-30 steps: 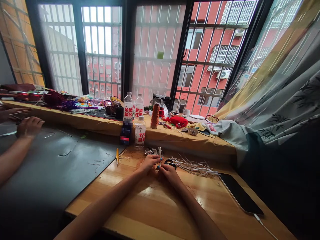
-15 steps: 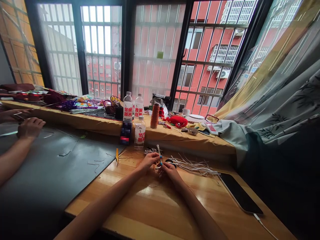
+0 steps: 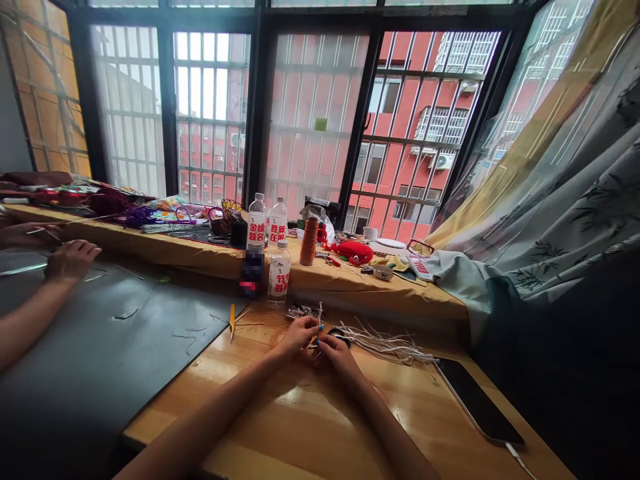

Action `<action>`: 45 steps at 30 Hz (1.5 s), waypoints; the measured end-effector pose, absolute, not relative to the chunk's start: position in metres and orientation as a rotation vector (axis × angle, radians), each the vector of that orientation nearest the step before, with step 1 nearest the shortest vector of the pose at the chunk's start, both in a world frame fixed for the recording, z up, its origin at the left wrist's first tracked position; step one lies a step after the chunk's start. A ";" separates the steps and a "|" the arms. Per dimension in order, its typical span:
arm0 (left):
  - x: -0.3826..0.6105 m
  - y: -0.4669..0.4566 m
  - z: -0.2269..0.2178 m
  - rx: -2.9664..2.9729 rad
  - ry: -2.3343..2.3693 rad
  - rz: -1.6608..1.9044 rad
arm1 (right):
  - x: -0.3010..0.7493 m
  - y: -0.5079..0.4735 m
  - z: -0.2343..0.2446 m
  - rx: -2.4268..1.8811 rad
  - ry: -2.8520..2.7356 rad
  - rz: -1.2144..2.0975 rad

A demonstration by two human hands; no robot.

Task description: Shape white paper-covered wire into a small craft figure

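Above the wooden table (image 3: 280, 413), my left hand (image 3: 299, 337) and my right hand (image 3: 339, 353) meet, fingertips close together. Both pinch a short white cord (image 3: 320, 309), whose upper end stands up past my left fingers. Its lower part is mostly hidden by the fingers. Small blue spots show at the fingertips; I cannot tell what they are. Just behind my right hand lies a black ring-shaped object (image 3: 341, 335), partly covered. A bundle of loose white cords (image 3: 393, 343) stretches to the right. Thin copper-coloured thread (image 3: 276, 337) lies left of my left hand.
Yellow tweezers (image 3: 232, 320) lie near the dark mat (image 3: 150, 360). Small metallic pieces (image 3: 301, 312) sit behind my hands. A phone (image 3: 480, 403) with its cable is at right. Water bottles (image 3: 279, 277) and an orange thread spool (image 3: 309, 241) stand behind. A co-worker's hands (image 3: 73, 261) hold thin strands at left.
The camera view has tilted slightly, so the scene sits a little lower. My hands stay together on the white cord, with less of it showing between them. The co-worker's hand has shifted slightly right.
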State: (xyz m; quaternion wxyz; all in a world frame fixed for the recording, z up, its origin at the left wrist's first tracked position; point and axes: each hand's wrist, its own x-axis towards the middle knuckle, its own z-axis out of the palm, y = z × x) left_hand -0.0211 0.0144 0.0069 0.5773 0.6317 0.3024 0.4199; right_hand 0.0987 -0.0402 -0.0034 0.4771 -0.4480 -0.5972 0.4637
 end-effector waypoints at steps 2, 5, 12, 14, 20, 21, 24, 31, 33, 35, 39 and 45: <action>-0.021 0.014 0.007 1.515 0.681 0.999 | 0.099 -0.040 -0.002 -1.089 -1.517 1.041; -0.020 0.013 0.007 1.547 0.660 0.983 | 0.099 -0.038 -0.003 -1.102 -1.556 0.974; -0.021 0.012 0.010 1.632 0.726 1.004 | 0.099 -0.037 -0.008 -1.178 -1.499 1.031; -0.022 0.011 0.011 1.632 0.750 1.021 | 0.099 -0.039 -0.007 -1.174 -1.519 1.036; -0.024 0.014 0.013 1.568 0.716 0.974 | 0.099 -0.042 -0.003 -1.161 -1.549 0.984; -0.025 0.014 0.013 1.562 0.715 0.973 | 0.099 -0.042 -0.003 -1.159 -1.541 0.994; -0.025 0.016 0.012 1.539 0.726 0.975 | 0.099 -0.043 -0.003 -1.161 -1.531 0.995; -0.022 0.017 0.009 1.462 0.736 0.923 | 0.099 -0.042 -0.002 -1.223 -1.516 0.932; -0.021 0.016 0.010 1.462 0.715 0.931 | 0.099 -0.041 -0.002 -1.233 -1.504 0.955; -0.021 0.014 0.011 1.477 0.698 0.948 | 0.098 -0.041 -0.003 -1.235 -1.506 0.967; -0.022 0.009 0.015 1.546 0.747 0.996 | 0.096 -0.041 -0.003 -1.266 -1.536 0.927; -0.020 0.007 0.014 1.690 0.735 1.037 | 0.094 -0.043 -0.001 -1.244 -1.604 0.864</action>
